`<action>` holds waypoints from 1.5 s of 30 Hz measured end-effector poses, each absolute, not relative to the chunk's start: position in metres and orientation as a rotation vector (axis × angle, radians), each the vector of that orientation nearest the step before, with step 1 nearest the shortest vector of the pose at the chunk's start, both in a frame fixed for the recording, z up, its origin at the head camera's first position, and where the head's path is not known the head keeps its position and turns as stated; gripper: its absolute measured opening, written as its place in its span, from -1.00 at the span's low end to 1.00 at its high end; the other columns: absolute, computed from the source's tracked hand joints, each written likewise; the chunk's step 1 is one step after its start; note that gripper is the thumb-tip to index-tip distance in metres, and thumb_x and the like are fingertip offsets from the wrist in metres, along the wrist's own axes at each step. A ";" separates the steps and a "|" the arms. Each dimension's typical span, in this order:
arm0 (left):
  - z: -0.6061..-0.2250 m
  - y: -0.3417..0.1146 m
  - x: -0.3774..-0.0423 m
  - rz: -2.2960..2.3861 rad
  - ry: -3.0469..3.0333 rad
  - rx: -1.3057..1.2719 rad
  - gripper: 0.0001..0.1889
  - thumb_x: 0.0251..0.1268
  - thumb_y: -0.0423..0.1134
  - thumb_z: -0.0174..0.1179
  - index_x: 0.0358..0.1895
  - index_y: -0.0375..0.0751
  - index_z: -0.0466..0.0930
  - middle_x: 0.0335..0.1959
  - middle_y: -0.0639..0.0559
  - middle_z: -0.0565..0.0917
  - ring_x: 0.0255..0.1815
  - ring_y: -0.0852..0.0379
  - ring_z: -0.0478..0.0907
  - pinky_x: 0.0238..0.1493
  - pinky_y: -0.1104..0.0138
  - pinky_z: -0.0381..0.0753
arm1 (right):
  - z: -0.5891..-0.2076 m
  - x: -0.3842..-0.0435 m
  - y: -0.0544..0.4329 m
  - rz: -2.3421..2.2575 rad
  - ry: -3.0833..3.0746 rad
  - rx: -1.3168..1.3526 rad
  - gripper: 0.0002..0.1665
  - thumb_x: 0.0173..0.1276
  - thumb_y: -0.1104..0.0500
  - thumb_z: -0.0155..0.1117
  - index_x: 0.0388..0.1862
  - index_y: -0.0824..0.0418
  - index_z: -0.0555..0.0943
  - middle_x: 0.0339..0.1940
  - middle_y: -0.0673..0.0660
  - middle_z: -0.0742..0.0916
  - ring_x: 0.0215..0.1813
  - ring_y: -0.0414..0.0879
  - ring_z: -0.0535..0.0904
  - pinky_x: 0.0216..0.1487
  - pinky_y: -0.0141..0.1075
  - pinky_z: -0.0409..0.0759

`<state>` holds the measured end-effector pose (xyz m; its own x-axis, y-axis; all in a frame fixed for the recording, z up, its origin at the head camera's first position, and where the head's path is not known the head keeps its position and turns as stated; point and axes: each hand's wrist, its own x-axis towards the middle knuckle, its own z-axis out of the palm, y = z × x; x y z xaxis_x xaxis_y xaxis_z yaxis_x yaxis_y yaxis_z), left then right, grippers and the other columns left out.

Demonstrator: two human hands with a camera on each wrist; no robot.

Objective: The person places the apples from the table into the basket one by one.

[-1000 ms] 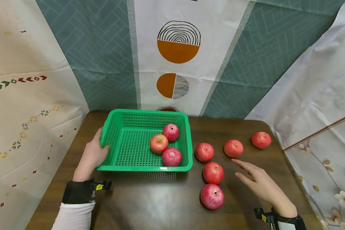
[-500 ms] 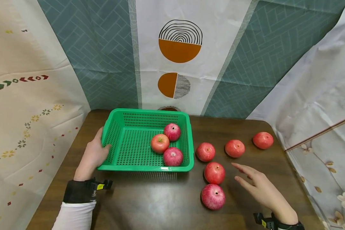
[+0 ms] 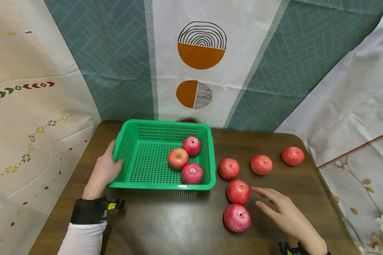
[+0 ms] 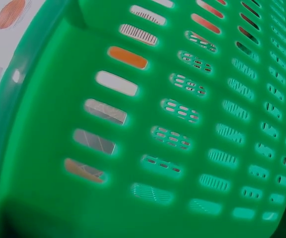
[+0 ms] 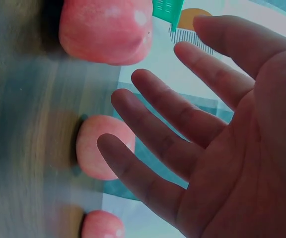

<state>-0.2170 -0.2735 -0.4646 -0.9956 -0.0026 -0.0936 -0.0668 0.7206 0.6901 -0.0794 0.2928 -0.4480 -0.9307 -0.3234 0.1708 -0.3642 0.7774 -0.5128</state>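
At left, my left hand (image 3: 105, 168) grips the green basket (image 3: 134, 185); my outspread right hand (image 3: 285, 212) should cup the adjacent fruit (image 3: 238, 192) without nudging its near neighbour (image 3: 237, 218).

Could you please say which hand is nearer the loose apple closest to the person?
Right: the right hand is just right of the apple; the left hand, farther left, holds the basket.

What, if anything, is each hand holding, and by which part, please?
The left hand grips the green basket by its left side; the right hand holds nothing.
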 end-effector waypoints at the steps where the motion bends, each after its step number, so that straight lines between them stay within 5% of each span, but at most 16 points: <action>1: -0.465 -0.273 -0.217 1.143 2.829 -0.060 -0.12 0.62 -0.29 0.07 0.76 -0.29 -0.30 0.22 -0.70 0.49 -0.24 -0.28 0.64 -0.35 0.05 0.56 | -0.449 -0.078 0.292 0.862 -2.890 0.564 -0.47 0.49 0.17 0.48 0.41 0.01 0.67 0.25 -0.08 0.74 0.25 -0.19 0.66 0.18 -0.36 0.62; 5: -0.465 -0.274 -0.216 1.142 2.815 -0.069 -0.12 0.63 -0.29 0.06 0.76 -0.27 -0.32 0.23 -0.69 0.48 -0.22 -0.28 0.64 -0.33 0.03 0.57 | -0.451 -0.073 0.286 0.858 -2.879 0.598 -0.48 0.48 0.13 0.51 0.39 -0.02 0.68 0.24 -0.14 0.73 0.24 -0.19 0.66 0.18 -0.43 0.57; 12: -0.464 -0.274 -0.216 1.140 2.820 -0.068 -0.12 0.62 -0.29 0.06 0.76 -0.29 -0.33 0.24 -0.70 0.47 -0.21 -0.28 0.64 -0.32 0.03 0.57 | -0.451 -0.062 0.269 0.666 -2.918 0.541 -0.47 0.44 -0.06 0.54 0.36 -0.15 0.70 0.20 -0.26 0.69 0.19 -0.20 0.67 0.11 -0.09 0.68; 18: -0.463 -0.276 -0.216 1.137 2.821 -0.063 -0.11 0.63 -0.28 0.07 0.76 -0.28 -0.33 0.28 -0.72 0.44 -0.16 -0.34 0.64 -0.25 -0.04 0.58 | -0.452 -0.051 0.248 0.508 -2.977 0.431 -0.39 0.33 -0.15 0.61 0.35 -0.23 0.70 0.17 -0.24 0.68 0.14 -0.19 0.68 0.02 -0.01 0.70; 27: -0.464 -0.277 -0.215 1.149 2.816 -0.053 -0.11 0.63 -0.30 0.07 0.76 -0.29 -0.34 0.25 -0.73 0.46 -0.20 -0.31 0.65 -0.29 -0.01 0.60 | -0.454 -0.038 0.224 0.444 -3.121 0.208 -0.23 0.21 -0.19 0.65 0.43 -0.24 0.66 0.14 -0.09 0.70 0.03 -0.07 0.73 -0.18 0.00 0.69; 45: -0.464 -0.276 -0.216 1.161 2.803 -0.052 -0.10 0.64 -0.29 0.06 0.76 -0.28 -0.37 0.22 -0.72 0.47 -0.27 -0.25 0.65 -0.33 0.04 0.57 | -0.470 -0.036 0.201 0.529 -3.214 0.034 -0.07 0.21 -0.36 0.60 0.53 -0.20 0.55 0.25 0.16 0.67 -0.08 0.10 0.75 -0.22 0.14 0.70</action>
<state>-0.2156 -0.2762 -0.4637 -0.9936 0.0093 -0.1124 -0.0729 0.7075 0.7029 -0.0356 0.2005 -0.4704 -0.9930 -0.0392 -0.1111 -0.0015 0.9472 -0.3207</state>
